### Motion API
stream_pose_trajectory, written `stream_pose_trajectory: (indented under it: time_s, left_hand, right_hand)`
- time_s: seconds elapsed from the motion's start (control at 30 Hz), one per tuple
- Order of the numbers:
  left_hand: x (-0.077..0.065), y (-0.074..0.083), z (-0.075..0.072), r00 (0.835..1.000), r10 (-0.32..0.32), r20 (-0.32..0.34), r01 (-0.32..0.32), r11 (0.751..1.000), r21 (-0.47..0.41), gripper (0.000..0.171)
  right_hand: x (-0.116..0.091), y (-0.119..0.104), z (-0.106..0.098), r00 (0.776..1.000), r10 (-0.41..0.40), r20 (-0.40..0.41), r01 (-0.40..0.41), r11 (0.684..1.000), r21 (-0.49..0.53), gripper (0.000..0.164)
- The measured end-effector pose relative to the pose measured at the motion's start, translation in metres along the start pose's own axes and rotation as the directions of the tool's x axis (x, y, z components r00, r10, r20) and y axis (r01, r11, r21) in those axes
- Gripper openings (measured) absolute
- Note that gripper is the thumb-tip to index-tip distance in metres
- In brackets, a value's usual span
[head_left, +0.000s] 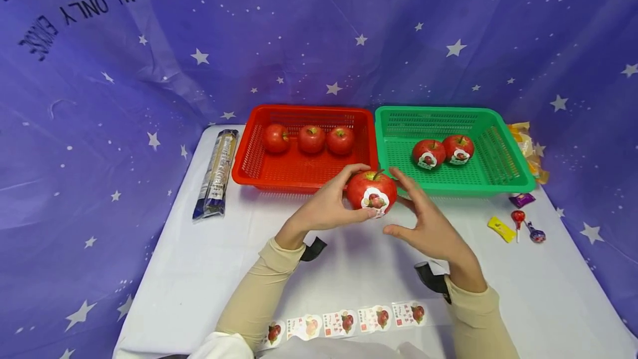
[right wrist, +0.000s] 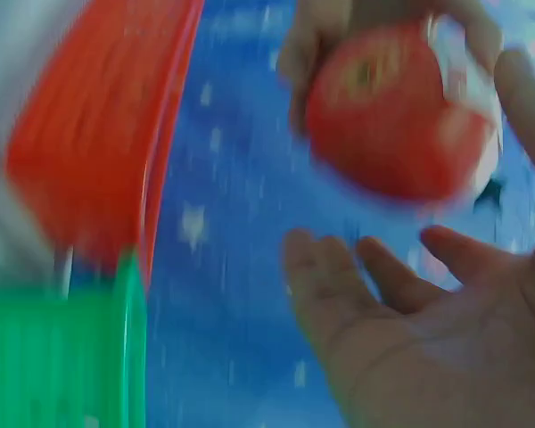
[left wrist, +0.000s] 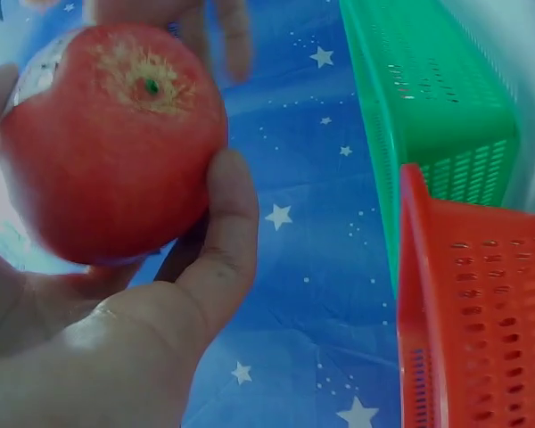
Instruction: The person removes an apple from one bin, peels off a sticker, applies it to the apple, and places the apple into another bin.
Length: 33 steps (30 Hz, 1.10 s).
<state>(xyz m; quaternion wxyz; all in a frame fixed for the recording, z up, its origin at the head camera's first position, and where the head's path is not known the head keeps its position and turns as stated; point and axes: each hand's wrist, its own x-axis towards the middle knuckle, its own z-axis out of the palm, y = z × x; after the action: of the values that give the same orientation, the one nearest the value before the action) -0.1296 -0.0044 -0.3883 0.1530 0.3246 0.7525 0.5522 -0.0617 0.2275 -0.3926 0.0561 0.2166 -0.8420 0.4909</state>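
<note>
My left hand (head_left: 326, 206) grips a red apple (head_left: 360, 184) above the table, in front of the two baskets, thumb on the near side and fingers behind. A white sticker (head_left: 375, 201) with apple pictures is on the apple's near face. Beside the apple's right side, my right hand (head_left: 426, 226) is spread with fingers and thumb apart; in the right wrist view a gap shows between its fingers (right wrist: 330, 276) and the apple (right wrist: 392, 125). The left wrist view shows the apple (left wrist: 116, 152) from its stem end, held between thumb and fingers.
Three apples without visible stickers sit in the red basket (head_left: 299, 173). Two stickered apples (head_left: 428, 154) lie in the green basket (head_left: 493, 181). A sticker strip (head_left: 340, 323) runs along the near edge. At left lies a long packet (head_left: 216, 173); several candies (head_left: 502, 229) are at right.
</note>
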Motion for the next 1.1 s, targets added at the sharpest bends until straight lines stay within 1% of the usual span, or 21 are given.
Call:
stream_pose_trajectory:
  time_s: [0.03,0.07,0.1,0.13,0.17,0.2,0.27,0.3,0.33,0.37,0.4,0.43,0.5,0.53,0.63,0.7,0.77,0.9,0.93,1.03,1.1]
  left_hand:
    - [0.004,0.002,-0.001,1.0,0.005,-0.009,-0.005,1.0,0.016,0.077]
    - [0.01,0.003,-0.002,1.0,0.009,-0.02,-0.008,0.999,0.039,0.077]
    - [0.015,0.004,-0.003,0.999,0.014,-0.031,-0.012,0.998,0.066,0.078]
    - [0.021,0.005,-0.002,0.999,0.022,-0.035,-0.018,0.996,0.093,0.079]
    - [0.027,0.007,-0.003,0.999,0.027,-0.038,-0.022,0.992,0.124,0.08]
    - [0.033,0.008,-0.003,0.999,0.03,-0.041,-0.023,0.987,0.156,0.081]
    - [0.045,0.012,-0.003,0.999,0.03,-0.04,-0.021,0.978,0.209,0.082]
    - [0.05,0.014,-0.004,0.999,0.031,-0.035,-0.023,0.975,0.222,0.082]
    - [0.055,0.016,-0.004,0.999,0.033,-0.028,-0.025,0.973,0.23,0.082]
    - [0.06,0.018,-0.003,0.999,0.034,-0.02,-0.028,0.971,0.239,0.082]
    - [0.064,0.02,-0.003,0.999,0.034,-0.013,-0.03,0.969,0.245,0.082]
    - [0.069,0.021,-0.003,0.999,0.034,-0.005,-0.032,0.968,0.247,0.083]
    - [0.078,0.023,-0.002,0.999,0.031,0.009,-0.033,0.966,0.257,0.085]
    - [0.082,0.023,-0.002,0.999,0.032,0.014,-0.034,0.965,0.261,0.085]
    - [0.095,0.025,-0.001,0.999,0.033,0.024,-0.038,0.961,0.275,0.086]
    - [0.103,0.026,-0.001,0.999,0.03,0.035,-0.038,0.959,0.279,0.086]
    - [0.111,0.026,0.0,0.999,0.02,0.051,-0.033,0.957,0.287,0.085]
    - [0.127,0.024,0.002,0.996,-0.012,0.091,-0.015,0.955,0.295,0.084]
    - [0.131,0.023,0.002,0.995,-0.02,0.102,-0.011,0.954,0.3,0.084]
    - [0.145,0.021,0.004,0.99,-0.024,0.138,-0.022,0.947,0.32,0.083]
    - [0.155,0.019,0.006,0.985,-0.025,0.169,-0.035,0.939,0.343,0.087]
  right_hand:
    - [-0.001,0.002,-0.009,1.0,0.016,-0.022,-0.017,0.999,-0.041,0.107]
    - [-0.003,0.011,-0.022,0.998,0.045,-0.053,-0.049,0.996,-0.077,0.109]
    - [-0.005,0.02,-0.035,0.991,0.087,-0.1,-0.099,0.987,-0.123,0.109]
    - [-0.01,0.031,-0.05,0.979,0.132,-0.158,-0.158,0.974,-0.165,0.108]
    - [-0.016,0.042,-0.066,0.958,0.191,-0.213,-0.234,0.95,-0.205,0.107]
    - [-0.022,0.058,-0.081,0.931,0.249,-0.267,-0.314,0.92,-0.236,0.107]
    - [-0.034,0.093,-0.112,0.868,0.355,-0.347,-0.455,0.848,-0.271,0.11]
    - [-0.039,0.105,-0.125,0.841,0.393,-0.373,-0.506,0.815,-0.283,0.111]
    - [-0.044,0.117,-0.137,0.82,0.418,-0.391,-0.541,0.79,-0.289,0.111]
    - [-0.049,0.129,-0.148,0.8,0.448,-0.4,-0.574,0.765,-0.291,0.111]
    - [-0.054,0.14,-0.157,0.787,0.466,-0.404,-0.595,0.747,-0.297,0.112]
    - [-0.058,0.149,-0.166,0.779,0.482,-0.401,-0.609,0.734,-0.301,0.112]
    - [-0.065,0.163,-0.179,0.774,0.506,-0.381,-0.622,0.718,-0.311,0.11]
    - [-0.067,0.168,-0.184,0.776,0.514,-0.366,-0.622,0.719,-0.31,0.11]
    - [-0.071,0.178,-0.192,0.789,0.528,-0.314,-0.61,0.737,-0.291,0.106]
    - [-0.072,0.182,-0.195,0.79,0.543,-0.284,-0.61,0.744,-0.273,0.103]
    - [-0.071,0.183,-0.196,0.78,0.569,-0.261,-0.624,0.733,-0.27,0.101]
    - [-0.071,0.184,-0.198,0.745,0.624,-0.236,-0.667,0.688,-0.285,0.1]
    - [-0.071,0.184,-0.198,0.74,0.63,-0.236,-0.672,0.681,-0.291,0.1]
    - [-0.071,0.183,-0.198,0.734,0.634,-0.242,-0.678,0.667,-0.31,0.1]
    - [-0.072,0.183,-0.199,0.728,0.639,-0.248,-0.684,0.653,-0.323,0.1]
